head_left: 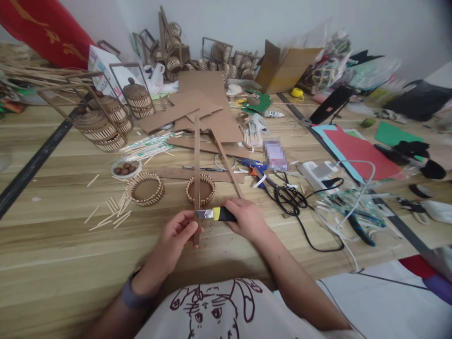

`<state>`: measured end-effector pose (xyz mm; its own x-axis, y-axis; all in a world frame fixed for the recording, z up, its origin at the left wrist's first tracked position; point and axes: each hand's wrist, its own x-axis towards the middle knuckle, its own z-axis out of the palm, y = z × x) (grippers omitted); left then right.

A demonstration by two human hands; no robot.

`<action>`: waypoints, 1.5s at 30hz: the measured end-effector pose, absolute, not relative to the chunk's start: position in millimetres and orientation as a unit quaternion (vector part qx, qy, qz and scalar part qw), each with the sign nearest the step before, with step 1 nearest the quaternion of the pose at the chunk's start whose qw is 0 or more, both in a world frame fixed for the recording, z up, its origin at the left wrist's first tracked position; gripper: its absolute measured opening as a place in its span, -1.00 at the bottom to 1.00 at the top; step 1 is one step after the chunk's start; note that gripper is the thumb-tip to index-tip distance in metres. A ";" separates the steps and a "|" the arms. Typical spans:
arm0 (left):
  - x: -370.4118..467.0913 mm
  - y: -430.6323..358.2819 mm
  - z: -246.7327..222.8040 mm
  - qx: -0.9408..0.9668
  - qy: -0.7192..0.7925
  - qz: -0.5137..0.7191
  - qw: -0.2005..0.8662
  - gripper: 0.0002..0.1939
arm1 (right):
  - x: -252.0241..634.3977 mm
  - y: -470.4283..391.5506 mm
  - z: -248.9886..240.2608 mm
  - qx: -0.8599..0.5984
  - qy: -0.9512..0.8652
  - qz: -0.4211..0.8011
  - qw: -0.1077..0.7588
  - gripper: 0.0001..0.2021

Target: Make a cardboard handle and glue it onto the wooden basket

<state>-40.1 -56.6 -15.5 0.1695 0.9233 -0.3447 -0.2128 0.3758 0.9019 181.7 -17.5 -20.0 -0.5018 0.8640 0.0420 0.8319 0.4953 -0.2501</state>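
Note:
My left hand (181,233) pinches the near end of a long, narrow cardboard strip (197,160) between thumb and fingers. My right hand (247,217) is wrapped round a black and yellow utility knife (224,214). Its blade lies across the strip, just beyond my left thumb. Behind the strip stands a small round basket (201,189) with a wall of short sticks and a brown base. To its left is a wider stick-walled ring basket (144,189). Another cardboard strip (228,165) slants down toward my right hand.
Short loose sticks (112,211) and a bowl of brown balls (126,167) lie at left. Cardboard sheets (206,101) cover the back middle. At right are a blue glue gun (254,165), coiled black cable (291,200), a power strip (316,175) and pliers (360,229). Finished lidded buckets (99,127) stand back left.

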 end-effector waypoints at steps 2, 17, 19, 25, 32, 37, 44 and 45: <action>-39.4 -57.2 -15.1 0.385 0.494 0.415 0.660 -0.57 | 179.1 -19.2 -20.3 -0.483 -0.866 0.099 0.085 -0.85; -38.9 -58.2 -12.7 0.372 0.479 0.403 0.686 -0.57 | 182.3 -17.1 -22.3 -0.487 -0.865 0.066 0.103 -0.87; -39.4 -58.4 -12.6 0.367 0.478 0.400 0.690 -0.57 | 183.4 -17.0 -22.6 -0.489 -0.863 0.059 0.110 -0.88; -39.2 -58.2 -9.6 0.368 0.481 0.395 0.690 -0.57 | 182.7 -18.0 -21.9 -0.492 -0.860 0.069 0.117 -0.87; -38.7 -58.7 -12.4 0.399 0.478 0.389 0.679 -0.65 | 178.0 -20.8 -23.1 -0.481 -0.866 0.088 0.104 -0.86; -39.9 -58.0 -16.2 0.402 0.489 0.384 0.672 -0.65 | 177.3 -21.5 -23.4 -0.482 -0.866 0.076 0.110 -0.87; -41.3 -60.4 -15.5 0.394 0.472 0.382 0.690 -0.67 | 179.4 -21.1 -25.5 -0.482 -0.864 0.059 0.134 -0.87; -41.3 -60.3 -15.1 0.393 0.468 0.382 0.693 -0.68 | 179.5 -21.1 -25.7 -0.482 -0.863 0.058 0.137 -0.88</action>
<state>-41.3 -60.3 -15.1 0.2700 0.8977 -0.3483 -0.1616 0.3989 0.9027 179.5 -21.1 -25.7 -0.4972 0.8487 0.1800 0.8172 0.5278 -0.2316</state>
